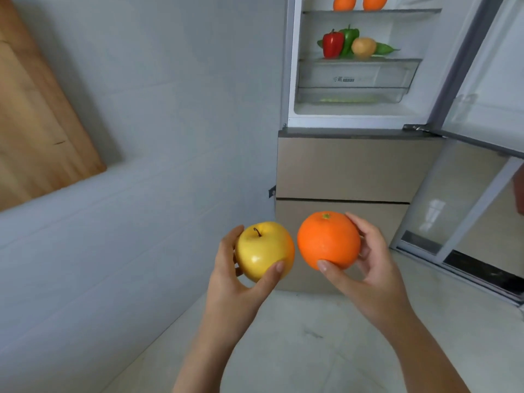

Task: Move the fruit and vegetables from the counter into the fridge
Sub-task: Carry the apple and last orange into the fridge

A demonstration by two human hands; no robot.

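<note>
My left hand (235, 279) grips a yellow apple (262, 249), stem up, thumb across its front. My right hand (371, 268) grips an orange (329, 241) beside it, the two fruits nearly touching. Both are held low in front of the open fridge (292, 80). On its middle shelf lie a red pepper (333, 43), a green pepper (350, 36), a potato (363, 46) and a green chilli (384, 48). Two oranges (344, 2) sit on the shelf above, cut off by the frame's top.
The fridge door (487, 109) stands open at right. A clear drawer (354, 80) sits under the vegetable shelf, and beige lower drawers (354, 168) are closed. A wooden panel (37, 109) hangs on the grey wall at left. Pale floor lies below.
</note>
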